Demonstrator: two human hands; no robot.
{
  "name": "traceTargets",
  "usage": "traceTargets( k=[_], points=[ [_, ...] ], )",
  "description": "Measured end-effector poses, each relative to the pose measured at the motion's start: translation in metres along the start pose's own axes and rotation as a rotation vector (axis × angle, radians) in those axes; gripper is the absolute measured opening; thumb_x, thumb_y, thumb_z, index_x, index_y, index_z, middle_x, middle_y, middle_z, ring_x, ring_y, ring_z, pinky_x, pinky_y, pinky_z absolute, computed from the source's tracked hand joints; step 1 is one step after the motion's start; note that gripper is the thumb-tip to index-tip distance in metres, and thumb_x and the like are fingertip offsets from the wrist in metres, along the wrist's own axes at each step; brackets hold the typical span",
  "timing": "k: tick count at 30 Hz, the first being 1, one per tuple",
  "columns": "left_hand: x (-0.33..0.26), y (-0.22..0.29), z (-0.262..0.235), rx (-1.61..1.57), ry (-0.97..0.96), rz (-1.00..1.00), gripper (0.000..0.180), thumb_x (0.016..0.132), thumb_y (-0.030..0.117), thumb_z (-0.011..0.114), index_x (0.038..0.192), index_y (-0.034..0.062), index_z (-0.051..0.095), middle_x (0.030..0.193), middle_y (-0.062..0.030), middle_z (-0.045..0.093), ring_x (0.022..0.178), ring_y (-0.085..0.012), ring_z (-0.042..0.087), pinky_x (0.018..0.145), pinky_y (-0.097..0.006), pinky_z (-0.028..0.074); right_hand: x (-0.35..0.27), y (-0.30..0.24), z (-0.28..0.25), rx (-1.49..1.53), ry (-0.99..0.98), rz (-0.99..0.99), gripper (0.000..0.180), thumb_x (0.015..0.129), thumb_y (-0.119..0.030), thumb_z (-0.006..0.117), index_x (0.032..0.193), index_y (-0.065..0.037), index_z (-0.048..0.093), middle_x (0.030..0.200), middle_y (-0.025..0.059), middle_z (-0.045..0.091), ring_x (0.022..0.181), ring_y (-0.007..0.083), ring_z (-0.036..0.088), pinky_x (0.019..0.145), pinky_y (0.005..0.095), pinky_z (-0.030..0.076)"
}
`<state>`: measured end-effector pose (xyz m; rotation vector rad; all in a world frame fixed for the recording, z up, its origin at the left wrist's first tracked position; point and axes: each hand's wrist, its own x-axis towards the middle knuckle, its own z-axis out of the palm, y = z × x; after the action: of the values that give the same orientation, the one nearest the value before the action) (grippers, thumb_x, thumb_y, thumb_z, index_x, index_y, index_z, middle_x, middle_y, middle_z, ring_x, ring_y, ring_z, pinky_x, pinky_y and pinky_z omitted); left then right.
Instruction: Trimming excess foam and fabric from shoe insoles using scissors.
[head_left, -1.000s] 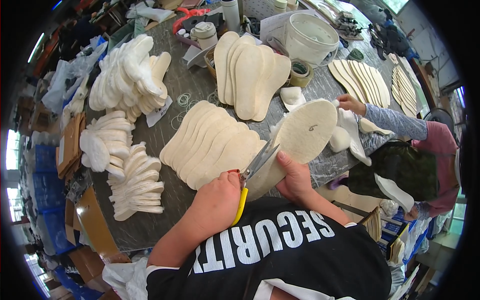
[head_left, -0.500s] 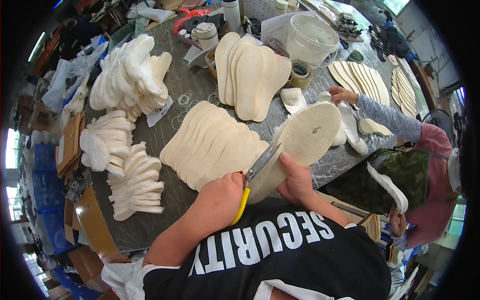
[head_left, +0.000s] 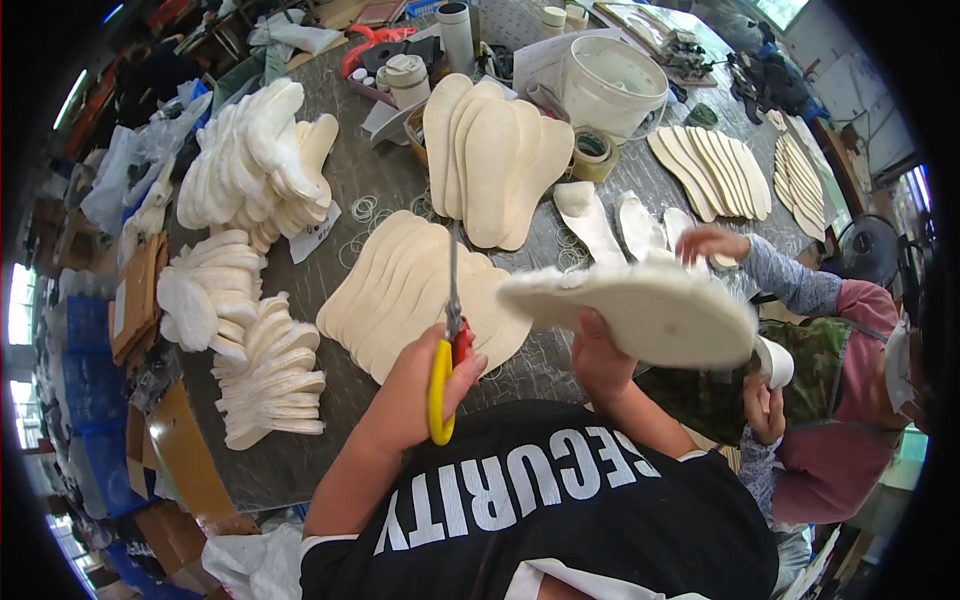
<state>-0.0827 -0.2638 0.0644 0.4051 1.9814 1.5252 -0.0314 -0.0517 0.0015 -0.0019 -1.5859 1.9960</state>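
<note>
My left hand (head_left: 412, 392) is closed around scissors (head_left: 437, 410) with yellow and red handles. Their blades point away from me, over a fanned pile of cream insoles (head_left: 385, 285). To the right, my right hand (head_left: 601, 362) grips a thick, fluffy-edged insole (head_left: 650, 318) with the thumb on its near edge. That insole is tilted almost edge-on and blurred, held above the table and apart from the scissors. Beyond the pile, more cream insoles (head_left: 490, 165) stand fanned out. White fleecy insoles (head_left: 245, 160) are stacked at the left.
A co-worker's hand (head_left: 712, 243) reaches over loose white insoles (head_left: 590, 222) at the right; their other hand (head_left: 763, 408) holds a white piece. A white bucket (head_left: 612, 90), tape rolls (head_left: 594, 152) and a bottle (head_left: 455, 38) stand at the back. Rubber bands (head_left: 365, 210) lie mid-table.
The scissors have come away from the insole, swung upright and moved left. My right hand has turned the insole from face-up to nearly edge-on, shifting it right. The co-worker's hands have moved.
</note>
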Motion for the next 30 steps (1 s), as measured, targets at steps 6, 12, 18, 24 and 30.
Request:
traceTargets(
  k=[6, 12, 18, 24, 30],
  points=[
    [0.045, 0.015, 0.004, -0.651, 0.022, 0.007, 0.023, 0.085, 0.011, 0.066, 0.1, -0.0033, 0.056, 0.087, -0.0079, 0.062, 0.078, -0.0134, 0.06, 0.073, -0.027, 0.05, 0.045, 0.007, -0.003, -0.559, -0.352, -0.878, 0.031, 0.061, -0.003, 0.075, 0.088, -0.008, 0.062, 0.106, 0.0174, 0.057, 0.101, 0.035, 0.054, 0.083, 0.0418, 0.048],
    [0.06, 0.029, -0.013, -0.195, 0.198, 0.203, 0.03, 0.073, 0.001, 0.068, 0.095, -0.0011, 0.049, 0.085, -0.0067, 0.061, 0.078, -0.0131, 0.06, 0.073, -0.026, 0.049, 0.053, 0.017, 0.019, -0.465, 0.069, -0.324, 0.065, 0.072, -0.024, 0.077, 0.128, -0.01, 0.048, 0.124, 0.0157, 0.054, 0.118, 0.033, 0.049, 0.101, 0.0459, 0.038],
    [0.055, 0.025, 0.0, -0.075, 0.188, 0.292, 0.028, 0.079, -0.002, 0.065, 0.102, -0.001, 0.049, 0.087, -0.0097, 0.066, 0.087, -0.0153, 0.066, 0.08, -0.029, 0.051, 0.049, 0.033, 0.009, 0.778, -0.516, 0.62, 0.083, 0.074, -0.043, 0.076, 0.136, -0.001, 0.04, 0.131, 0.0199, 0.052, 0.123, 0.0315, 0.049, 0.105, 0.0449, 0.036],
    [0.041, 0.009, -0.004, -0.029, 0.286, 0.35, 0.039, 0.08, 0.008, 0.074, 0.109, -0.0013, 0.048, 0.089, -0.0126, 0.066, 0.081, -0.0199, 0.065, 0.079, -0.032, 0.051, 0.054, 0.045, 0.011, 0.438, -0.554, 0.292, 0.047, 0.076, -0.03, 0.078, 0.108, 0.001, 0.063, 0.105, 0.0202, 0.066, 0.104, 0.0335, 0.06, 0.089, 0.0436, 0.047],
    [0.014, -0.001, -0.04, 0.814, 0.393, 0.643, 0.044, 0.078, 0.006, 0.069, 0.114, -0.0028, 0.046, 0.104, -0.0194, 0.055, 0.089, -0.0341, 0.056, 0.077, -0.041, 0.046, 0.06, 0.038, 0.009, 0.614, -0.658, -0.095, 0.047, 0.081, -0.044, 0.068, 0.097, 0.001, 0.064, 0.102, 0.0218, 0.066, 0.099, 0.0341, 0.06, 0.089, 0.0449, 0.046]
  ],
)
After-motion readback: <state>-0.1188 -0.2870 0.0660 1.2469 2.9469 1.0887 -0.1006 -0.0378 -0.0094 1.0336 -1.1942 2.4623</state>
